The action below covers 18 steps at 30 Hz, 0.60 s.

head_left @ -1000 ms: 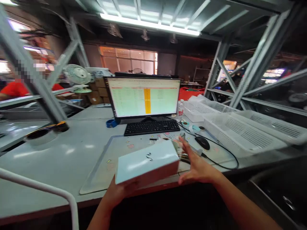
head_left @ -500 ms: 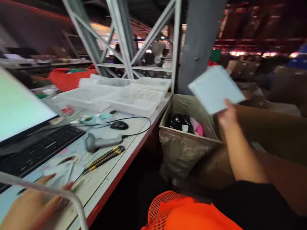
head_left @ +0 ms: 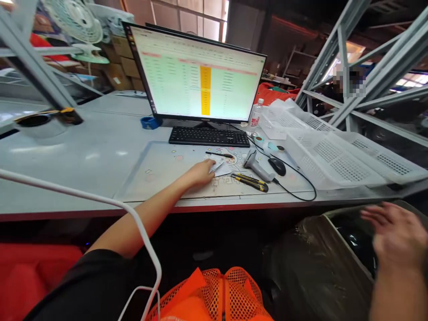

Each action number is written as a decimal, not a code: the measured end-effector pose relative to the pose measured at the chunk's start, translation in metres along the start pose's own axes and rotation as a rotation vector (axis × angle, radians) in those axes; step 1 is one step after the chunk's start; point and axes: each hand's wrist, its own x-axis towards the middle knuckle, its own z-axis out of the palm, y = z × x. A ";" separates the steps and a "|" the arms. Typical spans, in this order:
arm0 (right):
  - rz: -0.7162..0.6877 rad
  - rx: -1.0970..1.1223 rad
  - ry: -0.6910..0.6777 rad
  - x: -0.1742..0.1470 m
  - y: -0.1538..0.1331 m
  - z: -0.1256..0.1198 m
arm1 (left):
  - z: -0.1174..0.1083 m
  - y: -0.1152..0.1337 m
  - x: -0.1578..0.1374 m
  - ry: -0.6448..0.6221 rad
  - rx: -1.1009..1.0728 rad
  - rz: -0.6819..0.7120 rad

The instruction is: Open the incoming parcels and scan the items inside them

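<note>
White paper lies on the desk mat, right in front of the keyboard; left hand is on it, fingertips touching its left end. Fingers bent and close together; cannot tell whether they pinch the paper or just press on it. A dark pen lies just behind the paper, roughly parallel to the keyboard. Right of the paper: grey scanner on its side, head toward the monitor, cable looping off to the right. Black-and-yellow cutter in front of the scanner, near the desk edge. Black mouse just right of the scanner. Right hand is well apart from the paper, off the desk, in front of or over the bin in this view; height unclear. It's blurred, fingers loosely spread and partly curled, palm bare. Dark shiny stuff shows in the bin. Monitor behind the keyboard, table on screen with a yellow column. Blue ring by its left corner, clear bottle by its right. White baskets along the desk's right side. Fan and cardboard boxes back left.
</note>
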 end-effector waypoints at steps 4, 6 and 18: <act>-0.031 0.108 -0.175 0.042 -0.010 0.107 | -0.018 -0.022 -0.009 0.078 -0.172 -0.073; -0.148 -0.054 -0.379 0.056 -0.023 0.166 | -0.023 -0.032 -0.016 0.185 -0.393 -0.059; -0.275 -0.830 -0.804 0.050 -0.040 0.282 | -0.011 -0.027 -0.035 0.546 -0.337 0.167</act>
